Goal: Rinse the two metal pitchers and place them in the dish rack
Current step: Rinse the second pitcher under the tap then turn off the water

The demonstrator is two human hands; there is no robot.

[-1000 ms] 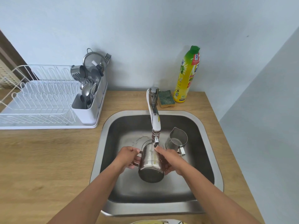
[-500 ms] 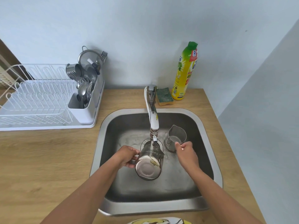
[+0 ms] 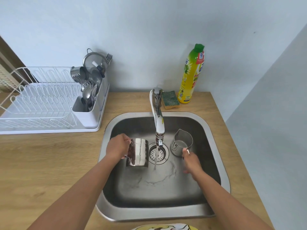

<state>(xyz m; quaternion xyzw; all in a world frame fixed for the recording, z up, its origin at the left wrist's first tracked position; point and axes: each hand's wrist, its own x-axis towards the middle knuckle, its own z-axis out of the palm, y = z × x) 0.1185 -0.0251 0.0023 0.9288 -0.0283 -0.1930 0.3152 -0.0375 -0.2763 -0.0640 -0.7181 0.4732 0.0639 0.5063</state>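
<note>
My left hand (image 3: 118,146) grips the handle of a shiny metal pitcher (image 3: 138,152), held above the left side of the steel sink (image 3: 214,141) and clear of the water stream. A second, smaller metal pitcher (image 3: 181,143) stands upright on the sink floor to the right of the faucet (image 3: 157,117), with a little water inside. My right hand (image 3: 191,161) has its fingers on that pitcher's handle. Water runs from the faucet onto the drain (image 3: 158,153). The white dish rack (image 3: 41,105) sits on the counter at the left.
The rack's cutlery holder (image 3: 90,100) is full of spoons, forks and a strainer. A green-topped sponge (image 3: 170,99) and a yellow dish-soap bottle (image 3: 191,75) stand behind the sink. The wooden counter (image 3: 49,163) surrounds the sink; a wall rises at the right.
My left hand has carried the larger pitcher out from under the faucet to the left. My right hand left that pitcher and moved right onto the smaller pitcher's handle.
</note>
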